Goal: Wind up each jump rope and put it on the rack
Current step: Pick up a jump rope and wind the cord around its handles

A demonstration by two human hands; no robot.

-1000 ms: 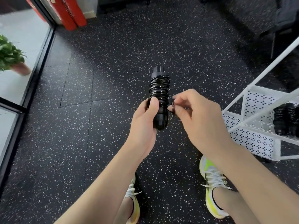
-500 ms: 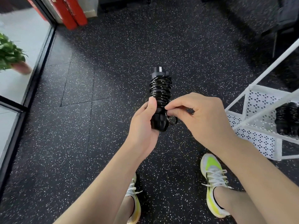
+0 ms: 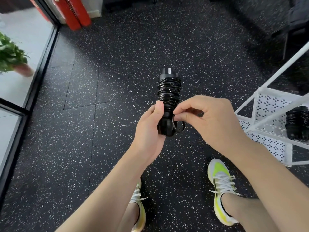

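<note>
1. While the left hand point(image 3: 148, 129) grips the lower end of the black jump rope bundle wound round its handles point(image 3: 169, 97), its long axis points away from the person.
2. The right hand point(image 3: 210, 121) pinches the last loose loop beside the bundle's base.
3. The white perforated metal rack point(image 3: 267, 104), already holding another wound rope point(image 3: 297, 124), stands rightward, nearer the right hand.
</note>
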